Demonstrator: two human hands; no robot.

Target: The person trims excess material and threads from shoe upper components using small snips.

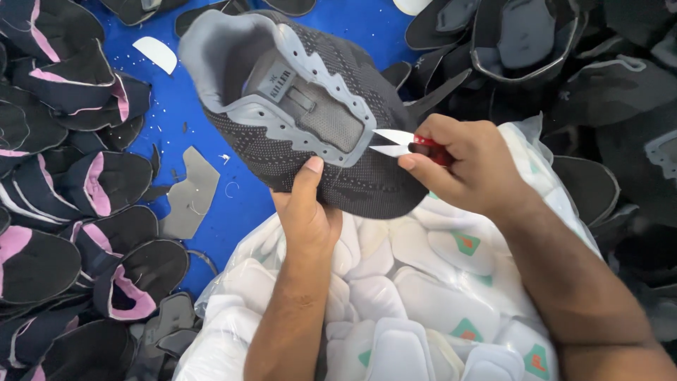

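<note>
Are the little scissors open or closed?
Open. The snips in the right hand show two white blades spread apart in a V, tips at the grey edge of the shoe upper.

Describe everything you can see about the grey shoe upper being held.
The shoe upper is dark grey knit, with a lighter grey scalloped eyelet strip, a padded grey collar and a labelled tongue. It has no sole and lies tilted, its opening facing up and left. The left hand grips its lower edge, thumb on the knit. The right hand holds small red-handled snips, blades open at the eyelet strip's end. It hangs above a clear bag of white insoles.
</note>
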